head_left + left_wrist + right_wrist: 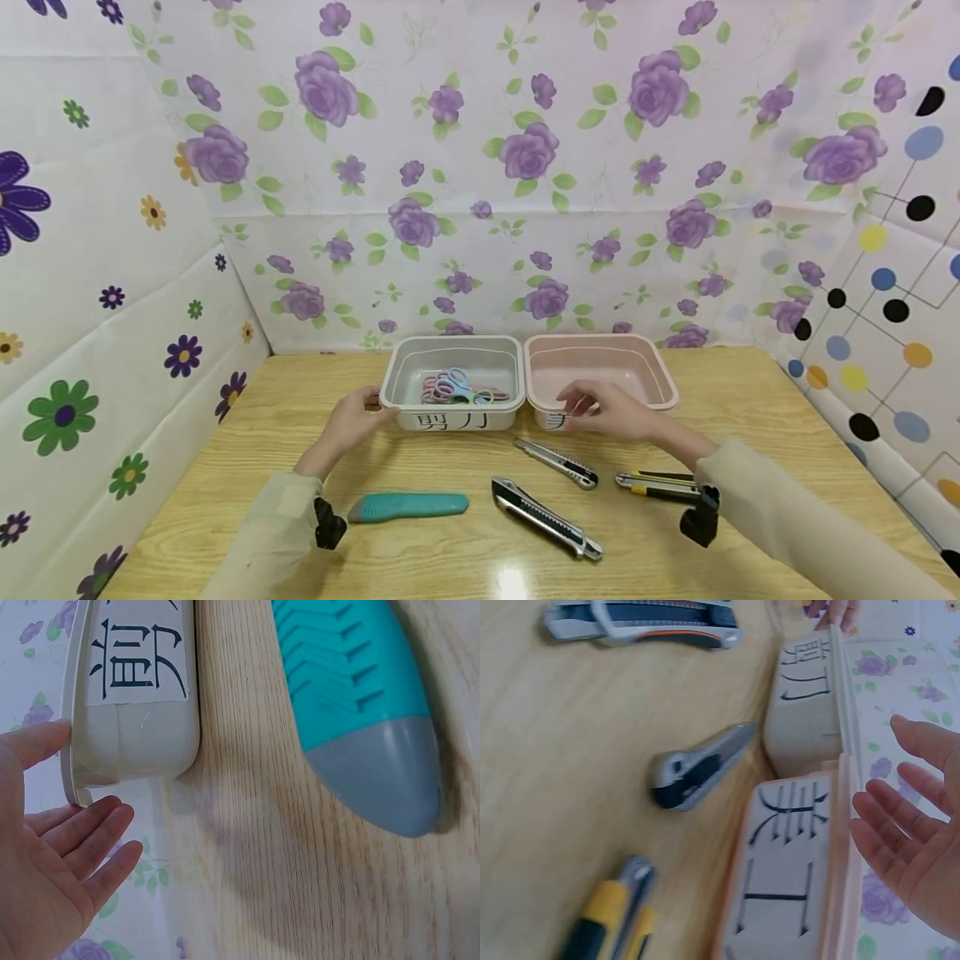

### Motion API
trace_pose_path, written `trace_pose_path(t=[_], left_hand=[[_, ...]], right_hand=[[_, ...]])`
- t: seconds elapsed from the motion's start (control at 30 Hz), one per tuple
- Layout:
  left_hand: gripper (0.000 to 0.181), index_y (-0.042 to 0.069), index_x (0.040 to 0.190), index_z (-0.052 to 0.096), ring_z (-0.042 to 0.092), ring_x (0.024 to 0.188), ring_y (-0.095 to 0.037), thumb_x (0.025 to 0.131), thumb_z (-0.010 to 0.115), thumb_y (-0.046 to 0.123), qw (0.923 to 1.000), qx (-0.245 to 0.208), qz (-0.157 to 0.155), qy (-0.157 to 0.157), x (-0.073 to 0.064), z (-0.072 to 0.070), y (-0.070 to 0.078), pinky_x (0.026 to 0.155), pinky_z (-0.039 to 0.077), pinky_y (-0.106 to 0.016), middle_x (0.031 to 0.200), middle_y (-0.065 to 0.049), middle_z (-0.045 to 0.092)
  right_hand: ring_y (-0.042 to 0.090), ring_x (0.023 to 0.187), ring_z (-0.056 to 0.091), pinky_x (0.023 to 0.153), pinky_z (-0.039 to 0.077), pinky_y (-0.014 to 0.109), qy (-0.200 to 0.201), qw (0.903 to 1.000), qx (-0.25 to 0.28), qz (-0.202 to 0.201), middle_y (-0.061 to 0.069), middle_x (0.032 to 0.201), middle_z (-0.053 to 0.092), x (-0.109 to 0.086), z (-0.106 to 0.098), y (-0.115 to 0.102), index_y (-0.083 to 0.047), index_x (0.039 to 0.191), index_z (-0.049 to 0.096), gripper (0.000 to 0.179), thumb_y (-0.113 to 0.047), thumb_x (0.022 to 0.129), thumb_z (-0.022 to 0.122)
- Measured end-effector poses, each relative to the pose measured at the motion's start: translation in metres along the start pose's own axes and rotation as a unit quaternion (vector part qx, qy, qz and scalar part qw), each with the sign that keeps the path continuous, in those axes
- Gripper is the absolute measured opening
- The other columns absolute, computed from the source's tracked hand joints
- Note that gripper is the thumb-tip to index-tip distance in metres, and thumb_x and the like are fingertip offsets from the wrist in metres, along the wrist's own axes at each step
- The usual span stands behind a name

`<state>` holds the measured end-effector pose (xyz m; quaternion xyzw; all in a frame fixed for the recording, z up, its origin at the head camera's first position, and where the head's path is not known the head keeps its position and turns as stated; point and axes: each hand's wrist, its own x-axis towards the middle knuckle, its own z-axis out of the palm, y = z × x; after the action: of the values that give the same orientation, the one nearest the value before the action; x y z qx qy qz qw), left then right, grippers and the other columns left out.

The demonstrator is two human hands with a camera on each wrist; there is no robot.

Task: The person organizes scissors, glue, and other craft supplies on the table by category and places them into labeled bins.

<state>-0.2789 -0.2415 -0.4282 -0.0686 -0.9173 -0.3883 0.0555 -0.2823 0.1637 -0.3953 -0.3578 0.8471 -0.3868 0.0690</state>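
My left hand holds the front left corner of a grey plastic bin; its thumb rests on the rim, with the fingers round the side. Several pairs of scissors with pink, blue and green handles lie inside that bin. Over the front rim of a pink bin hovers my right hand, its fingers loosely bent and holding nothing. The right wrist view shows this hand apart from the rim. Both bins carry front labels in black characters, the pink one's partly hidden by the hand in the head view.
In front of the bins lie a small silver utility knife, a larger black-and-silver one, a yellow-and-black one partly behind the right wrist, and a teal-handled cutter with a grey end. Patterned cloth walls border the wooden table.
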Motion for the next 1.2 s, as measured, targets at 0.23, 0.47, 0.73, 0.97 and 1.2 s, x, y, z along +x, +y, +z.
trace_pose_path(t=[0.23,0.47,0.73,0.97,1.2], left_hand=[[0.051,-0.010,0.122,0.050,0.059,0.097,-0.033,0.084,0.065,0.021,1.0000,0.002,0.000,0.002,0.000,-0.002,0.002,0.083,0.049,-0.044,0.106,-0.022,0.061],[0.051,-0.010,0.121,0.050,0.058,0.098,-0.034,0.083,0.065,0.020,1.0000,0.009,0.000,0.001,0.000,0.000,0.003,0.084,0.048,-0.045,0.107,-0.023,0.061],[0.052,-0.009,0.123,0.049,0.058,0.099,-0.033,0.083,0.065,0.021,0.9999,0.003,-0.009,-0.003,-0.001,-0.001,0.002,0.084,0.048,-0.045,0.108,-0.021,0.061],[0.052,-0.010,0.123,0.049,0.058,0.098,-0.034,0.083,0.065,0.021,1.0000,0.002,-0.006,-0.004,-0.001,0.000,0.002,0.083,0.048,-0.045,0.107,-0.022,0.061],[0.051,-0.009,0.122,0.050,0.058,0.097,-0.033,0.083,0.065,0.020,1.0000,0.001,0.001,-0.001,-0.001,0.001,0.002,0.082,0.048,-0.045,0.106,-0.021,0.062]], right_hand=[[0.020,0.087,0.057,0.072,0.051,0.027,-0.004,0.9999,-0.010,0.013,0.002,0.095,0.059,-0.031,0.003,0.014,-0.003,0.110,0.057,0.034,-0.020,0.082,0.067],[0.026,0.089,0.056,0.069,0.049,0.029,0.000,0.9986,-0.046,0.025,0.008,0.104,0.060,-0.067,-0.006,0.034,-0.008,0.111,0.058,0.031,-0.022,0.084,0.065],[0.025,0.087,0.057,0.066,0.047,0.031,0.011,0.9932,-0.093,0.069,0.011,0.101,0.060,-0.100,-0.025,0.057,-0.004,0.112,0.058,0.037,-0.027,0.083,0.066],[0.020,0.086,0.056,0.065,0.046,0.030,0.011,0.9897,-0.107,0.094,0.009,0.102,0.061,-0.120,-0.031,0.077,-0.001,0.111,0.059,0.042,-0.029,0.081,0.068],[0.015,0.083,0.054,0.063,0.045,0.027,0.006,0.9899,-0.091,0.108,0.006,0.098,0.059,-0.129,-0.031,0.083,-0.003,0.109,0.059,0.044,-0.031,0.077,0.071]])
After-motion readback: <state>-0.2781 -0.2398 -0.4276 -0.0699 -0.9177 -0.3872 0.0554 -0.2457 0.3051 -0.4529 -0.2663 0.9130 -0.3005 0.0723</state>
